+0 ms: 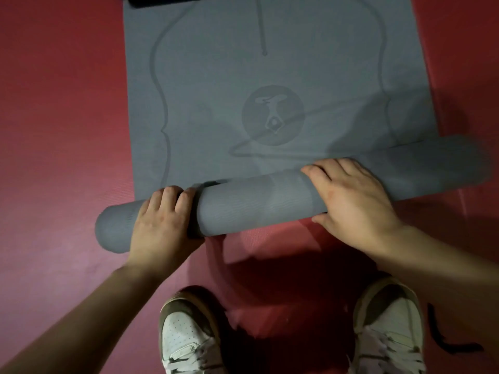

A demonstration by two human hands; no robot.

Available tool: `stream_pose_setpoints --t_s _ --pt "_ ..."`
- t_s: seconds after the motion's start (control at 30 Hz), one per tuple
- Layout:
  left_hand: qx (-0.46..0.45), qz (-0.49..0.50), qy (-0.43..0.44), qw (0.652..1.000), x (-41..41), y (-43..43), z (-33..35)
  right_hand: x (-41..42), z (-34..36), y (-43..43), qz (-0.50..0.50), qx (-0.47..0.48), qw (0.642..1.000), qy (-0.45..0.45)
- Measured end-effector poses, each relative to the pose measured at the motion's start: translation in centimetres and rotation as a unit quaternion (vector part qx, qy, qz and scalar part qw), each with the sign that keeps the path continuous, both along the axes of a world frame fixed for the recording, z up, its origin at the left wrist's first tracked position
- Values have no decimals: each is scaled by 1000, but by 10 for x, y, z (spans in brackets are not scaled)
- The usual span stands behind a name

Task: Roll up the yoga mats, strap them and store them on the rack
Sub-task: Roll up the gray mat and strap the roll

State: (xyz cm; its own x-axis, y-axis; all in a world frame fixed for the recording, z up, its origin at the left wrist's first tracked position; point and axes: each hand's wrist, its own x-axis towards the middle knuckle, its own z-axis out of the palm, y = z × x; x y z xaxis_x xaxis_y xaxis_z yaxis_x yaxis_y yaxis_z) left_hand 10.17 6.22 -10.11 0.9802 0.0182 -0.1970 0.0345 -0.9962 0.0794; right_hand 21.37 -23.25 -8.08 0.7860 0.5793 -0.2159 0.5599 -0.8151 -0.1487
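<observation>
- Floor [54, 130], covered in red matting, lay under everything.
- Grey yoga mat [270, 63] lay flat on it, stretching away from the person, with its near end wound up.
- Roll [256, 206] sat askew across that near end, its left end nearer the person and sticking out past the mat's left edge. Such foam looked light, soft and springy, likely to slacken or telescope if released. The best hold was probably on top, palms well apart.
- Right hand [351, 201] pressed on the roll, fingers fairly straight and spread, thumb against the near side.
- Left hand [164, 222] gripped the roll near its left end, fingers curled over the top.
- White shoes [186, 336] stood just behind the roll.
- Black strap [445, 341] lay on the floor beside the right shoe, untouched.
</observation>
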Motion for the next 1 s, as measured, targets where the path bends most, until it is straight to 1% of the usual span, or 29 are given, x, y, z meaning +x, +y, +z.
stream_pose_setpoints --t_s 0.27,0.4,0.57,0.67,0.77,0.9,1.0 --pt "-60 -14 42 997 -39 1 2 -37 3 -12 -10 -31 998 61" --pt "-92 -16 33 995 -40 6 1 -39 1 -11 -25 -21 998 62" --pt "-124 -19 69 990 -24 14 5 -35 2 -14 -30 -7 998 61" --pt "-136 3 60 989 -22 14 8 -35 4 -13 -41 -2 998 44" --pt "-152 4 43 987 -28 13 10 -32 8 -10 -24 -19 998 46" --pt "-166 5 24 986 -28 15 11 -27 12 -9 -26 -10 998 50" --pt "-182 1 32 983 -23 19 12 -24 15 -8 -20 -9 998 57"
